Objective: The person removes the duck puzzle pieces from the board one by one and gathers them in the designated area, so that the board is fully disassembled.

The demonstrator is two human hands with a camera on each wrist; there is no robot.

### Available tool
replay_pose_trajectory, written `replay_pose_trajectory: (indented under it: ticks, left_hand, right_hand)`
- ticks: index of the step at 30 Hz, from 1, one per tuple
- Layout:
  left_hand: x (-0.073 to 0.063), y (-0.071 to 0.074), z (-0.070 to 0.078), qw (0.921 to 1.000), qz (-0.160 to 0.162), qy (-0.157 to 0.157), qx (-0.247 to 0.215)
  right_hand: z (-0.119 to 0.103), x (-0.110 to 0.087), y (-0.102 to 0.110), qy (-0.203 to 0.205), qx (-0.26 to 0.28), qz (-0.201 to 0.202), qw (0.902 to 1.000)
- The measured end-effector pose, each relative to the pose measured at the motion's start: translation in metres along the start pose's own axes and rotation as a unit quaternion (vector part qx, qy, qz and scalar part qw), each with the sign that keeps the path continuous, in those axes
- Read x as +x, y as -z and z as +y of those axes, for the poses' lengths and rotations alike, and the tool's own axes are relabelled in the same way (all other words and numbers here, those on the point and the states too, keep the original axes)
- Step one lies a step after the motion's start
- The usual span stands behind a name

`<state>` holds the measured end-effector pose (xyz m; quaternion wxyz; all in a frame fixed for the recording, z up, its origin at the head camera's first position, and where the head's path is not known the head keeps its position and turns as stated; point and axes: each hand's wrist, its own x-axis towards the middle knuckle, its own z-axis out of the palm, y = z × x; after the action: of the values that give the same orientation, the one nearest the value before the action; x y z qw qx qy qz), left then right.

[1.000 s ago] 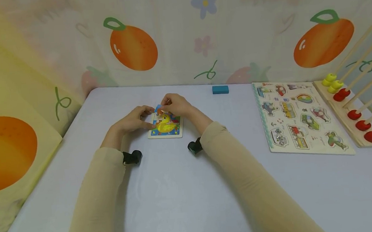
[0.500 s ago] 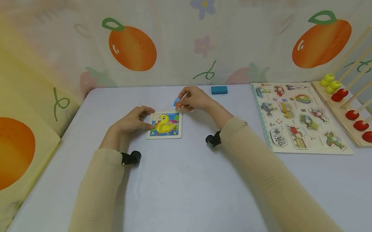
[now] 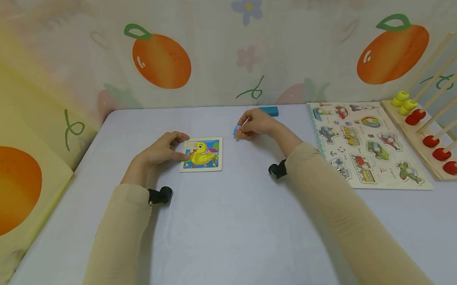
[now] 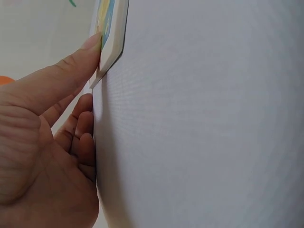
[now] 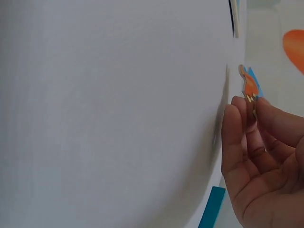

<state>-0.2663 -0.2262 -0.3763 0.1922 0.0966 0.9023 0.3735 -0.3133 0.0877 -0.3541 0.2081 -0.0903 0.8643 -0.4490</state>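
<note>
A square puzzle board [image 3: 207,158] with a yellow duck picture lies on the table, left of middle. My left hand [image 3: 161,148] holds it at its left side; in the left wrist view the thumb [image 4: 64,71] presses on the board's face near a corner. A pale patch shows on the board left of the duck's head. My right hand [image 3: 260,123] pinches a small blue and orange puzzle piece [image 5: 251,84] between thumb and fingertips, to the right of the board and apart from it. In the right wrist view the piece stands on edge, partly hidden by the fingers.
A blue block [image 3: 269,111] lies behind my right hand. To the right are a flat board of vehicle pictures [image 3: 356,125] and a wooden stand with upright rods and red and yellow beads [image 3: 441,155]. A fruit-printed cloth [image 3: 221,49] hangs behind the table.
My right hand has lifted the puzzle piece off the board's upper left and carried it rightward. The left hand stays at the board.
</note>
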Motion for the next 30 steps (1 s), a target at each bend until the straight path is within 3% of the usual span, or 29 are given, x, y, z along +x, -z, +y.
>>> replay_pose_trajectory:
  ticks: [10,20,30]
  left_hand:
    - [-0.004,0.0,0.006,0.9981,0.02,-0.003,0.057]
    - [-0.005,0.003,-0.002,0.9974,-0.021,-0.004,0.068]
    - [-0.006,0.003,-0.003,0.9957,-0.034,-0.01,0.085]
  right_hand:
    - [0.008,-0.004,0.004,-0.012,-0.019,-0.001,0.9998]
    - [0.011,-0.001,0.003,-0.009,-0.044,0.006,0.999]
    - [0.013,-0.001,0.002,0.0,-0.041,0.008,0.9991]
